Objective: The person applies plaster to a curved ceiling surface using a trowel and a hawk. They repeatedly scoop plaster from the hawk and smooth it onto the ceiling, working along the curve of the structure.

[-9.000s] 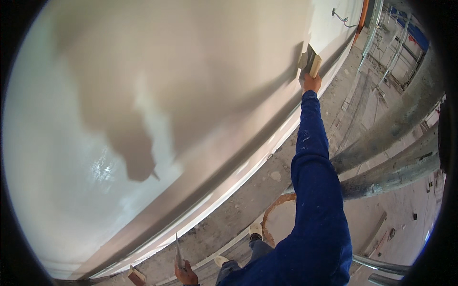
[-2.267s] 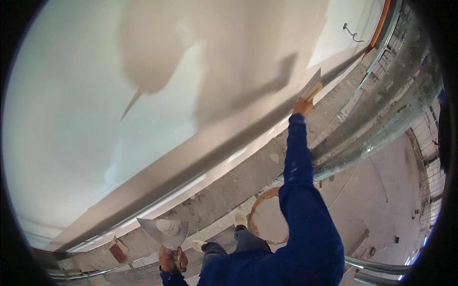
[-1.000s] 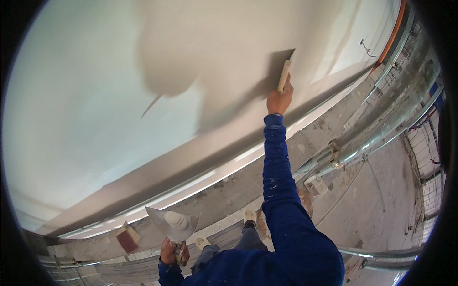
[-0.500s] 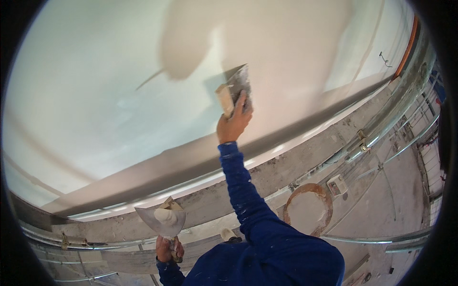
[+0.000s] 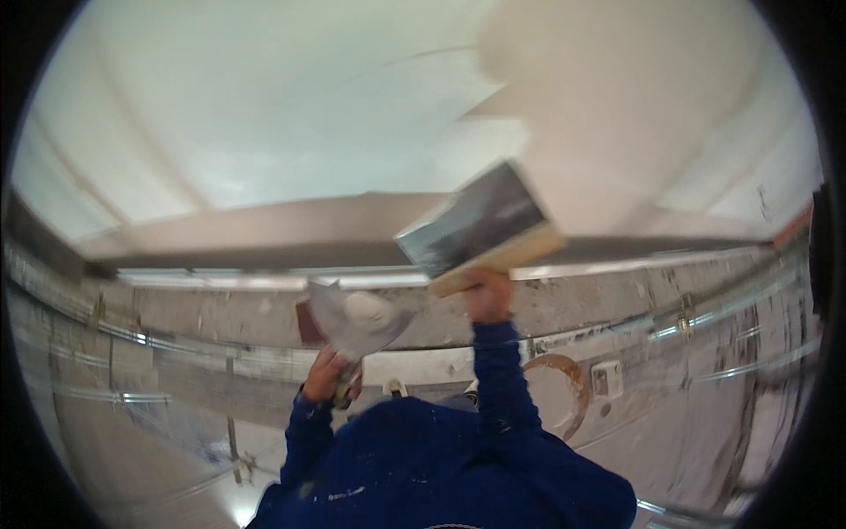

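Note:
My right hand (image 5: 487,297) is closed around the pale wooden grip of a plastering trowel (image 5: 480,220). Its flat grey blade is tilted and blurred by motion, in front of the lower part of the wall. Lower and to the left, my left hand (image 5: 331,377) grips the handle of a wide putty knife (image 5: 345,333). A mound of off-white plaster (image 5: 368,310) sits on that blade. A dark red flat piece (image 5: 310,323) shows beside the knife's left edge; whether it is joined to the knife I cannot tell. The smooth white wall (image 5: 291,115) carries shadows.
Below the wall runs a rough grey ledge (image 5: 617,291). Metal pipes (image 5: 683,326) stretch along both sides. Near my right arm stands a round container with a brown rim (image 5: 582,381), next to a small white box (image 5: 606,381). Part of a shoe (image 5: 395,388) shows below.
My right hand has come down from the wall toward me, turning the trowel. My left hand has risen with the putty knife toward the right. The whole view has swung.

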A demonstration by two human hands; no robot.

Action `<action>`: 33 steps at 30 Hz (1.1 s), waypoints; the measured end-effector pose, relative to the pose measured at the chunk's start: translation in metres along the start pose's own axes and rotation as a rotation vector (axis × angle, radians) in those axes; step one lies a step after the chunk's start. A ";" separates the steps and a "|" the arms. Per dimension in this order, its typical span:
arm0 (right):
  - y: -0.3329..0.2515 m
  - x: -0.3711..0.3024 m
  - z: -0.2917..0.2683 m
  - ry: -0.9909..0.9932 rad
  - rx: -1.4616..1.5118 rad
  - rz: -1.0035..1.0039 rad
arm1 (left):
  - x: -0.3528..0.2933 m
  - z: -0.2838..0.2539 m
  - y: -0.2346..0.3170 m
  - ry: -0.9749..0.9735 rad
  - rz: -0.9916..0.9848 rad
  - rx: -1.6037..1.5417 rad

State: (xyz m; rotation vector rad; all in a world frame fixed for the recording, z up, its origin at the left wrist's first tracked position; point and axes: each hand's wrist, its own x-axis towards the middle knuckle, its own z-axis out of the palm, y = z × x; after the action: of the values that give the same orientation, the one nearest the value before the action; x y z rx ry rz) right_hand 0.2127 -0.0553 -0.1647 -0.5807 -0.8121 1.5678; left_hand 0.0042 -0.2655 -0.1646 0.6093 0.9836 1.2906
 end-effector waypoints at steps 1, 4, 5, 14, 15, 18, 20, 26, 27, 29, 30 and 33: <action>-0.011 -0.005 -0.011 -0.074 0.136 -0.030 | 0.004 0.010 0.002 -0.012 0.000 0.001; -0.044 -0.027 0.012 -0.204 0.359 0.007 | 0.017 0.022 0.003 -0.150 -0.001 0.055; -0.047 -0.032 0.004 -0.286 0.347 -0.012 | 0.020 0.026 0.003 -0.181 0.008 0.046; -0.077 -0.066 -0.017 -0.569 -0.499 -0.156 | 0.033 0.060 0.013 -0.389 -0.005 0.039; -0.080 -0.066 -0.015 -0.582 -0.682 -0.198 | 0.033 0.061 0.017 -0.408 -0.006 0.044; -0.094 -0.064 -0.002 -0.696 -0.865 -0.190 | 0.029 0.062 0.026 -0.454 -0.017 0.052; -0.099 -0.061 -0.012 -0.725 -0.991 -0.195 | 0.032 0.062 0.032 -0.486 -0.020 0.061; -0.139 -0.090 -0.093 0.053 -1.073 0.138 | 0.040 0.056 0.011 -0.220 0.005 -0.004; -0.140 -0.083 -0.111 0.204 -0.866 0.025 | 0.043 0.056 0.006 -0.165 0.033 -0.009; -0.163 -0.068 -0.132 0.335 -0.533 -0.033 | 0.057 0.066 -0.012 -0.231 0.094 -0.144; -0.172 -0.058 -0.143 0.369 -0.354 -0.061 | 0.064 0.068 -0.023 -0.207 0.041 -0.158; -0.162 -0.041 -0.214 0.534 -0.219 -0.062 | 0.082 0.075 -0.039 -0.345 0.008 -0.138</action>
State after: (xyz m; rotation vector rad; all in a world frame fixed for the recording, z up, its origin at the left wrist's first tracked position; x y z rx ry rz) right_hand 0.4836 -0.0523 -0.1779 -1.0678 -0.5854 1.1897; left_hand 0.0877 -0.1837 -0.1823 0.7008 0.6043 1.1999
